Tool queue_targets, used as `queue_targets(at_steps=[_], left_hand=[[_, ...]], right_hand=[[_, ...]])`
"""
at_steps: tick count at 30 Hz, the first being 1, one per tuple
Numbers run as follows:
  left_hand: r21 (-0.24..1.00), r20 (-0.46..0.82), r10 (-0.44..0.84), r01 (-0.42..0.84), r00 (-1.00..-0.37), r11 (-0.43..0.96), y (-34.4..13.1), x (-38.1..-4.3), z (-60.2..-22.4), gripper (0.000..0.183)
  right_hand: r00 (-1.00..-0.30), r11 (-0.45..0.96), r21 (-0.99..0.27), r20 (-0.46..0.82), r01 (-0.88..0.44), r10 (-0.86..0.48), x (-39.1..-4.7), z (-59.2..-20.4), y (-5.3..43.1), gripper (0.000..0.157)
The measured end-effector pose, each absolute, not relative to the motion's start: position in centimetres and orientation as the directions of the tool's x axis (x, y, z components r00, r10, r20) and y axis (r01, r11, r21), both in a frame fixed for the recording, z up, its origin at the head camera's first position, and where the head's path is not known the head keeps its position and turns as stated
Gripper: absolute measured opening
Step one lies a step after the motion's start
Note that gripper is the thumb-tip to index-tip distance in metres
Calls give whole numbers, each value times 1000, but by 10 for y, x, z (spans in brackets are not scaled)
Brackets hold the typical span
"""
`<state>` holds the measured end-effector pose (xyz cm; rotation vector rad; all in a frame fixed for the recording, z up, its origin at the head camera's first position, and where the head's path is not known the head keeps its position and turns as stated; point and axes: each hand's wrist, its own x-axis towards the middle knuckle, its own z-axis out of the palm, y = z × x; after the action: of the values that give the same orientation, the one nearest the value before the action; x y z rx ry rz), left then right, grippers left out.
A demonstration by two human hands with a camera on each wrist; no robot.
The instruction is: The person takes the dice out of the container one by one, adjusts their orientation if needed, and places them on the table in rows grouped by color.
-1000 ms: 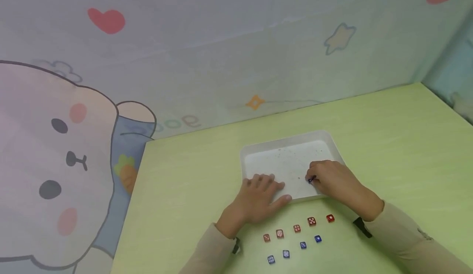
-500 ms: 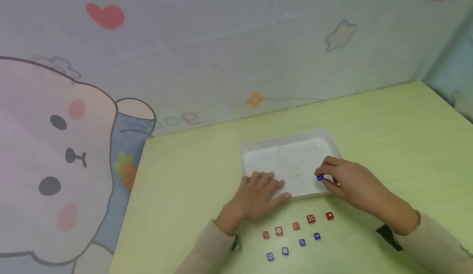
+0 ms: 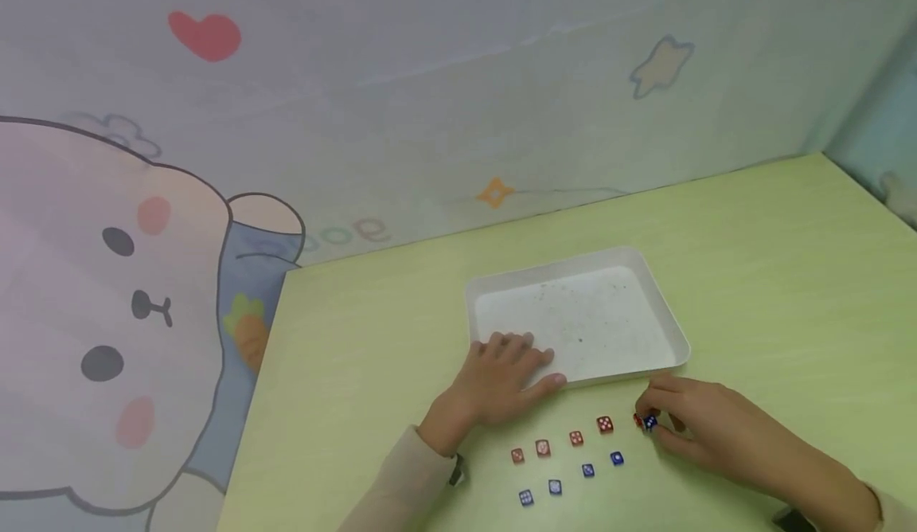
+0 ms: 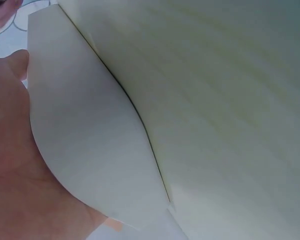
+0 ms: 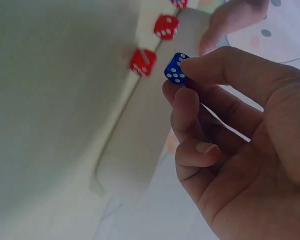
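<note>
My right hand [image 3: 716,420] pinches a blue die [image 3: 649,422] between thumb and fingers, just outside the near right corner of the white tray [image 3: 677,325]. In the head view this die overlaps a red die [image 3: 637,420] at the right end of the red row. The right wrist view shows the blue die [image 5: 176,68] at the fingertips, with a red die [image 5: 143,62] beyond it. My left hand [image 3: 494,385] lies with fingers spread over the tray's near left edge. From the left wrist, the palm [image 4: 30,165] shows against the tray's outer wall [image 4: 90,115].
Several red dice, among them one red die [image 3: 605,424], form a row on the green table [image 3: 372,341] in front of the tray. Nearer the person runs a row of blue dice, one of them a blue die [image 3: 555,487]. A printed cloth [image 3: 401,102] hangs behind the table.
My right hand has lifted the blue die out of the tray and carried it toward the person, to the right end of the red row. The left hand stays in place.
</note>
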<state>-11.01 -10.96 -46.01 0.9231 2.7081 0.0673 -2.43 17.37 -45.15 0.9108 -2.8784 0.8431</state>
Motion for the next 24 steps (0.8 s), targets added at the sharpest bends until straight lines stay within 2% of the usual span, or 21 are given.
queue_targets(at_steps=[6,13,24], left_hand=[[114,-240,605,597,-760,794,-112,-110,-458,65],[120,-224,607,596,-763,794,-114,-112,-469,66],[125,-205,622,610,-756,783,-112,-112,-477,69]], right_hand=[[-804,639,-510,210,-576,-557,-13,-468,170,32],[-835,669,-553,94,-497,-543,-7,-475,166,26],[-842,695,-540,47,-474,-537,-6,-476,168,28]])
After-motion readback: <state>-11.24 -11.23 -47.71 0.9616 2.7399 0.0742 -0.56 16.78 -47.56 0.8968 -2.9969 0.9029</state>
